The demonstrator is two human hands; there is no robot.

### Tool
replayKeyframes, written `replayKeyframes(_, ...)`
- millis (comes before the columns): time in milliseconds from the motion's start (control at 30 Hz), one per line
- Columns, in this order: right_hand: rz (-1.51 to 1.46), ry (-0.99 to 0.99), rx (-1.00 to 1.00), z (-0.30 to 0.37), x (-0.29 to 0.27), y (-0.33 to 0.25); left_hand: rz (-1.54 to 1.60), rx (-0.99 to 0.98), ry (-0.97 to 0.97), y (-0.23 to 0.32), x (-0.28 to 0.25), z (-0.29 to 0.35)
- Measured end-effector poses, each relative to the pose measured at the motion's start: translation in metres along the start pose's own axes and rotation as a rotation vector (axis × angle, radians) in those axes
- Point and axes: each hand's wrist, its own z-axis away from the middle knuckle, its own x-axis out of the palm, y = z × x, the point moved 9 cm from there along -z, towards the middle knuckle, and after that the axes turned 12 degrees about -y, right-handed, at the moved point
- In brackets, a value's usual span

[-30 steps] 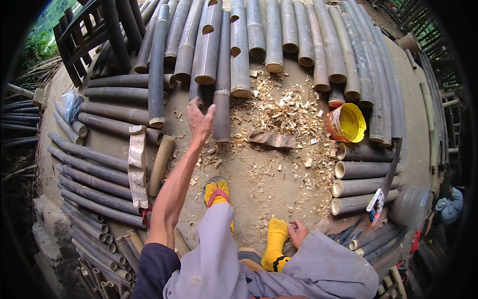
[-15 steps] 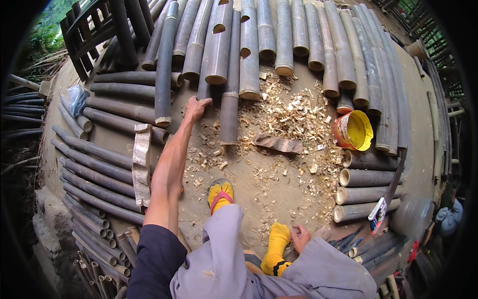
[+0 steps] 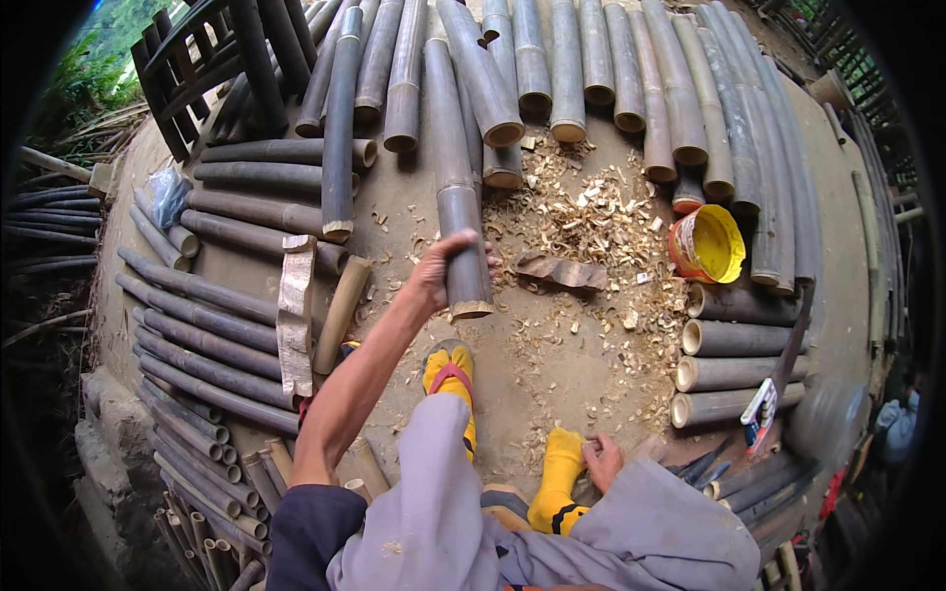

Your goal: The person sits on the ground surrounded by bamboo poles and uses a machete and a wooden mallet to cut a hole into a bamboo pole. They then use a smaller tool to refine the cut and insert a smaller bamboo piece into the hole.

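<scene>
My left hand (image 3: 434,271) is wrapped round a dark bamboo pole (image 3: 457,187) close to its near end, the thumb side slightly blurred. The pole's pale cut end faces me, a little beyond my sandaled left foot. Beside it a second bamboo pole (image 3: 483,74) with a notch lies slanted, its near end toward the right. My right hand (image 3: 603,463) rests low by my right foot in a yellow sock (image 3: 555,483), fingers loosely bent and apart, with nothing seen in them; my trouser leg hides its wrist.
Rows of bamboo poles (image 3: 567,69) line the far side and the left. Wood shavings (image 3: 601,212) cover the ground around a carved wooden block (image 3: 562,271). At the right stand a yellow-red bucket (image 3: 707,244) and a saw (image 3: 778,379). A notched pale block (image 3: 296,315) lies left.
My left hand has moved nearer and right, now gripping the bamboo pole. The notched pole beside it has shifted and slants rightward. My right hand stays by my foot.
</scene>
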Motion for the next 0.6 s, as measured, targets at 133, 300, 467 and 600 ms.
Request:
replayKeyframes(133,0.025,0.019,-0.094,-0.003,-0.001,-0.018,-0.285,0.123,0.016,-0.028,0.008,0.009)
replayKeyframes(300,-0.261,-0.019,-0.030,-0.014,-0.006,-0.021,-0.671,0.396,0.208,-0.069,0.015,0.065)
replayKeyframes(467,-0.300,-0.118,-0.309,-0.036,-0.042,-0.120,-0.656,0.253,-0.059,-0.113,0.057,0.086)
replayKeyframes(600,-0.401,-0.250,-0.551,-0.038,-0.042,-0.255,-0.926,0.140,-0.476,-0.152,0.089,0.090)
